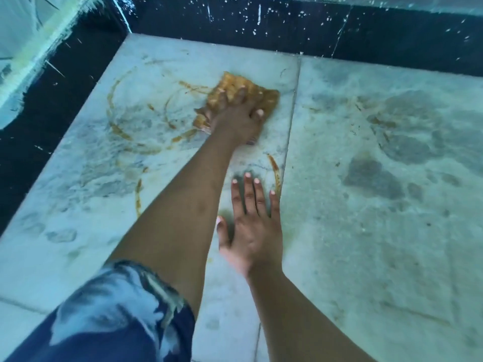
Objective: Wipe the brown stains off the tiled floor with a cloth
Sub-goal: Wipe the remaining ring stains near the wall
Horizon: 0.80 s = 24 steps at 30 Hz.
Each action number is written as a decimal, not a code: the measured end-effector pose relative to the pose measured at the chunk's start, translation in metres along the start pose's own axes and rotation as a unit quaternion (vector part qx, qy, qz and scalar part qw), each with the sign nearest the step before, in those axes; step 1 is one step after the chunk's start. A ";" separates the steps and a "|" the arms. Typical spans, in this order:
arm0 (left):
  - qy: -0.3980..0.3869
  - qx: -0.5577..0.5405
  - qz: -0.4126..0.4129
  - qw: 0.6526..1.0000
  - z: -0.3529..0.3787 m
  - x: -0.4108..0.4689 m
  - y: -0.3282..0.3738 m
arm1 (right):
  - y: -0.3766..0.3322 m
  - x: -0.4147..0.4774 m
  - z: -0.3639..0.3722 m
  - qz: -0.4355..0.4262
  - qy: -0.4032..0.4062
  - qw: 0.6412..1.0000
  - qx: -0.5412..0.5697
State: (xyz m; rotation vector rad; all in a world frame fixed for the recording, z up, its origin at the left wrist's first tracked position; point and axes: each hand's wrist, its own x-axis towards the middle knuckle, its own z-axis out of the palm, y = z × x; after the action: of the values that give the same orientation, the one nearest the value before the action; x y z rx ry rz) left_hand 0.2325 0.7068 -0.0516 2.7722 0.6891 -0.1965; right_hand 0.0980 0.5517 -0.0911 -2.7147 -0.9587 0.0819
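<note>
A crumpled cloth (pixel 261 96), soaked brown, lies on the pale marbled floor tile (pixel 78 205) near the far corner. My left hand (pixel 235 118) presses down on it with fingers spread over its top, the arm reaching in from the lower left. Brown stains (pixel 115 118) curve in rings and streaks to the left of the cloth. One streak (pixel 275 171) runs beside the tile joint, another (pixel 138 197) lies nearer to me. My right hand (pixel 253 231) rests flat on the tile, fingers straight, holding nothing.
A dark skirting (pixel 287 24) speckled with white paint borders the floor at the back and left. The neighbouring tile (pixel 392 205) on the right shows grey damp patches and faint brown marks. A blue-and-white patterned sleeve (pixel 117 317) covers my left upper arm.
</note>
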 end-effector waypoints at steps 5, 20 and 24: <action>0.010 -0.007 -0.006 1.000 -0.005 -0.029 -0.071 | 0.001 0.000 -0.001 -0.004 0.001 1.000 -0.004; 0.065 -0.009 -0.165 0.984 0.011 -0.202 -0.169 | 0.000 0.000 -0.007 -0.013 -0.040 0.999 -0.017; 0.083 -0.065 -0.299 0.948 -0.006 -0.138 -0.167 | 0.000 0.000 -0.005 -0.017 -0.026 0.999 -0.023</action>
State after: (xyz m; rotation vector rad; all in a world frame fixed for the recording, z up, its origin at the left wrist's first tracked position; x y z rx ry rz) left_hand 0.0322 0.7891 -0.0577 2.3925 1.5167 -0.0300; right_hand 0.0982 0.5507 -0.0862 -2.7492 -1.0325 0.1252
